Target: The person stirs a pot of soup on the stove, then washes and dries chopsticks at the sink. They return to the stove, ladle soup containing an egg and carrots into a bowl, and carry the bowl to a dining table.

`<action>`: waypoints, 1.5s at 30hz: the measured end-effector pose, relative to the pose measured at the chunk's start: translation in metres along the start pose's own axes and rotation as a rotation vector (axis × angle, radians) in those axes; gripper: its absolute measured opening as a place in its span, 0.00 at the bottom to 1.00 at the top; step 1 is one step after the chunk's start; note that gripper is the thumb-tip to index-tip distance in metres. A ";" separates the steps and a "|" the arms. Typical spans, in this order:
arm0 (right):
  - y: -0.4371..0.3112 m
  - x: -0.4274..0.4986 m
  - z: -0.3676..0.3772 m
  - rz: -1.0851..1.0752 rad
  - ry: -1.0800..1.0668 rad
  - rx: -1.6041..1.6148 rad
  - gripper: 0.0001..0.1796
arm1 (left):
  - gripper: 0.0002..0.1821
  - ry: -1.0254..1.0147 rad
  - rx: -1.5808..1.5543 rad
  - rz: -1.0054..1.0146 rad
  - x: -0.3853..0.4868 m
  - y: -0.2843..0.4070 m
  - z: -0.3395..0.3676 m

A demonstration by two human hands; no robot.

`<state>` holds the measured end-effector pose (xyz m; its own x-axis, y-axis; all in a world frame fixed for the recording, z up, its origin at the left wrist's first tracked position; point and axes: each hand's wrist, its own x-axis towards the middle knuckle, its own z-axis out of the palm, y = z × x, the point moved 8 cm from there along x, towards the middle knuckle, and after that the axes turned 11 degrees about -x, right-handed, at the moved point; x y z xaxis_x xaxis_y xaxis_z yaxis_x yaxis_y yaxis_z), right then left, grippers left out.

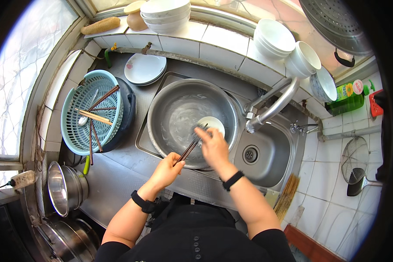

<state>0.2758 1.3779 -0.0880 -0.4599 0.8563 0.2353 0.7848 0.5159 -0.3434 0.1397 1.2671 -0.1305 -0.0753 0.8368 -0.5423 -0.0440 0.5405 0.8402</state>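
My left hand [168, 169] grips the lower ends of a few dark chopsticks [189, 150] over the near rim of a large metal basin [153, 134]. The basin holds water. My right hand [213, 146], blurred, is at the upper ends of the chopsticks with something dark and wiry-looking at its fingers, perhaps a scrubber; its grip is too blurred to tell. Beneath that hand a small white bowl [213, 122] lies in the basin. Left of the basin, a light blue plastic colander [65, 113] holds more chopsticks [103, 99] and a metal spoon [83, 121].
A faucet [275, 106] arches at the right over a steel sink [271, 163]. Stacked plates [145, 68] sit behind the colander. White bowls [165, 16] and more bowls [274, 38] line the tiled ledge. Metal pots [60, 190] stand at left; a straw brush [288, 193] leans at right.
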 end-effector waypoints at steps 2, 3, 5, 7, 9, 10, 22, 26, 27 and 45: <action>0.029 0.011 -0.005 0.112 0.013 0.002 0.27 | 0.09 -0.048 -0.055 -0.097 -0.006 -0.009 0.002; 0.042 0.013 -0.005 0.205 -0.017 0.010 0.27 | 0.09 -0.063 -0.073 -0.171 -0.006 -0.014 0.001; 0.032 0.007 -0.017 0.105 0.041 0.037 0.28 | 0.11 -0.016 -0.123 -0.236 -0.002 -0.017 -0.005; 0.000 -0.010 -0.013 -0.055 -0.021 0.071 0.29 | 0.12 -0.002 -0.135 -0.268 -0.003 -0.019 -0.005; -0.027 -0.023 -0.005 -0.187 -0.038 0.067 0.30 | 0.13 -0.031 -0.107 -0.214 -0.001 -0.014 0.000; -0.021 -0.022 -0.002 -0.126 -0.038 0.045 0.29 | 0.13 -0.020 -0.025 -0.102 -0.002 -0.006 0.002; 0.129 -0.003 -0.050 0.311 -0.001 -0.132 0.28 | 0.19 -0.261 -0.617 -0.184 -0.006 0.032 0.034; 0.177 0.007 -0.080 0.426 0.002 -0.414 0.23 | 0.24 -0.334 -0.830 -0.158 0.024 0.056 0.075; 0.185 0.008 -0.079 0.432 -0.048 -0.330 0.23 | 0.23 -0.328 -0.904 -0.161 0.032 0.061 0.086; 0.166 -0.026 -0.082 0.387 -0.079 -0.223 0.21 | 0.17 -0.222 -1.145 -0.281 0.095 0.050 0.157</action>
<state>0.4518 1.4392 -0.0764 -0.1382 0.9889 0.0546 0.9716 0.1461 -0.1863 0.2865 1.3876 -0.1405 0.2476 0.7594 -0.6016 -0.9005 0.4095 0.1464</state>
